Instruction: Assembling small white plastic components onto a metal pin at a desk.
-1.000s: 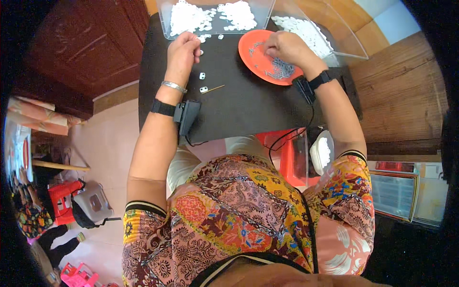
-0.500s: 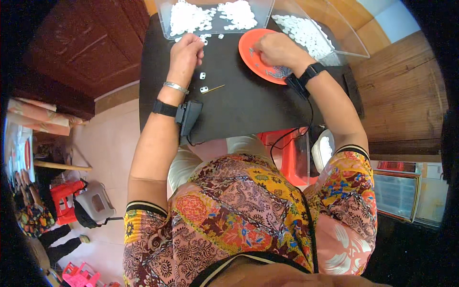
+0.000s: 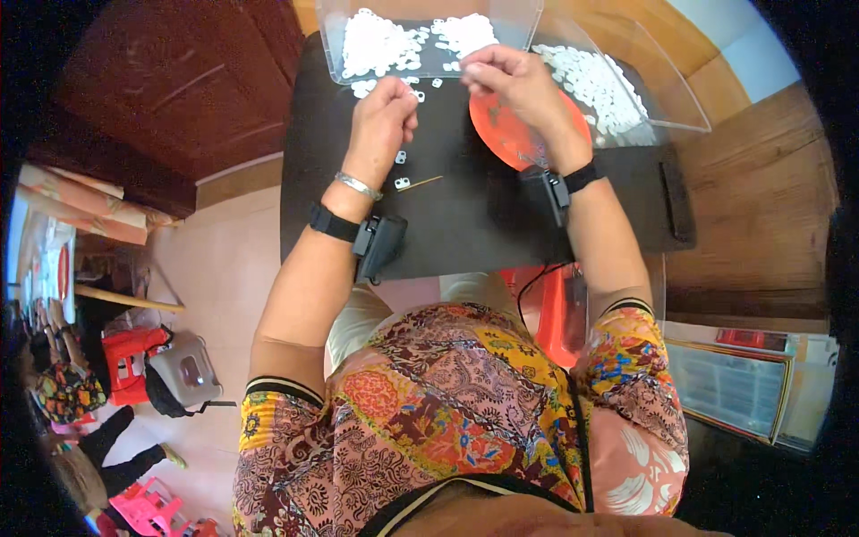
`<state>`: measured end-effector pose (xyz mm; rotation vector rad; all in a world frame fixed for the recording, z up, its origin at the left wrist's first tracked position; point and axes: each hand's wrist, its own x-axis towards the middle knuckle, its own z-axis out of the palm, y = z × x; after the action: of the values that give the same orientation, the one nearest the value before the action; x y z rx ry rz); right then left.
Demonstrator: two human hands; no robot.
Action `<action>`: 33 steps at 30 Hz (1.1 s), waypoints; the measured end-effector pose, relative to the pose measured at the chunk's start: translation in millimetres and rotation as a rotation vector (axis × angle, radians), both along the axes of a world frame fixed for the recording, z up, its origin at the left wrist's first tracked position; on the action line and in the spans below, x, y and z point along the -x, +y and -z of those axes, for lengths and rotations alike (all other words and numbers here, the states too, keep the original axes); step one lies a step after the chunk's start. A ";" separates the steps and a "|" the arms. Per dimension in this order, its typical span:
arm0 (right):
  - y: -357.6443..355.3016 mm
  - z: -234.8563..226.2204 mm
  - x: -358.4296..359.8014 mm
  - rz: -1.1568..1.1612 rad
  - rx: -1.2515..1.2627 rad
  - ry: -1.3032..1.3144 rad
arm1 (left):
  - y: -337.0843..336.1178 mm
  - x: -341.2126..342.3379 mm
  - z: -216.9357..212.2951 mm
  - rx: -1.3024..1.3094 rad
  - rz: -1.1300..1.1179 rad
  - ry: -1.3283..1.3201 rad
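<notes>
My left hand (image 3: 383, 125) hovers over the dark table, its fingers curled closed. Right at its fingertips shows a small white plastic piece with holes (image 3: 419, 96); whether the fingers hold it I cannot tell. My right hand (image 3: 523, 89) is at the left edge of an orange plate (image 3: 492, 134), thumb and forefinger pinched. Whatever sits in that pinch is too small to make out. Small grey metal bits (image 3: 534, 155) lie on the plate, partly hidden by my right wrist. Two more white pieces (image 3: 400, 157) rest below my left hand, beside a thin yellowish stick (image 3: 424, 182).
A clear plastic bin (image 3: 335, 63) with heaps of white pieces stands at the far edge. To its right, another pile of white pieces (image 3: 595, 89) lies by a clear panel. A red stool (image 3: 557, 322) is under the table. Another person (image 3: 67, 385) is at far left.
My right hand has lifted from the plate and moved left toward my left hand, still pinched. The whole view has shifted slightly; my left hand stays curled near the bin.
</notes>
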<state>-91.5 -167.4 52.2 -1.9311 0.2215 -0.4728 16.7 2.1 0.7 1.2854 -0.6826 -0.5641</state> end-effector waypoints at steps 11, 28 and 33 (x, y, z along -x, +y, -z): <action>11.2 30.2 -10.9 -0.178 0.013 -0.108 | -3.0 5.3 -1.5 -0.165 -0.019 -0.217; 5.5 39.5 -14.0 -0.193 0.187 -0.056 | -3.4 3.7 2.5 -0.275 0.030 -0.404; 8.9 33.7 -9.7 -0.186 0.278 -0.049 | -2.5 5.2 3.1 -0.271 0.037 -0.391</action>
<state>-81.7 -158.5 18.5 -2.1831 -0.0593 -0.4441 11.5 -0.4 -2.4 1.6625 -0.9790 -0.4482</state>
